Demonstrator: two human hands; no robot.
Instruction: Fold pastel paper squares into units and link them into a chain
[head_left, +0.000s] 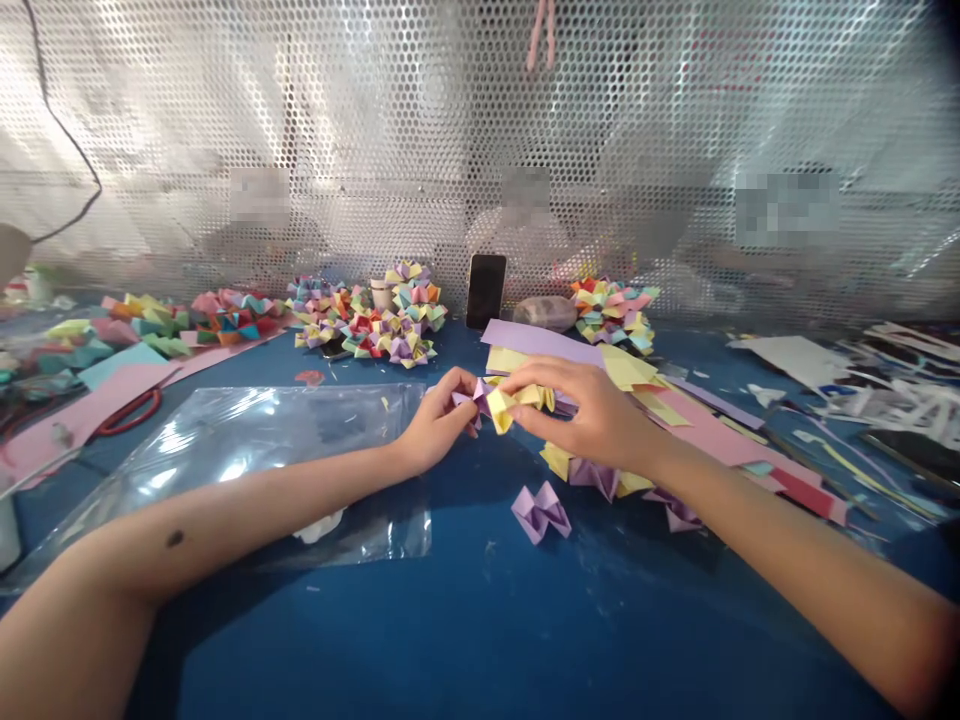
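My left hand (439, 420) pinches a folded purple paper piece (474, 396) above the blue table (480, 620). My right hand (592, 410) grips a folded yellow paper piece (510, 402) and presses it against the purple one. The two pieces meet between my fingertips. A finished purple folded unit (541, 511) lies on the table just below my hands. More folded yellow and purple units (592, 472) sit under my right wrist.
A clear plastic bag (247, 450) lies at the left under my forearm. Piles of multicoloured folded paper rings (390, 320) stand at the back. A black phone (486, 290) leans on the perforated metal screen (450, 130). Paper strips (675, 400) and scraps (885, 400) cover the right side.
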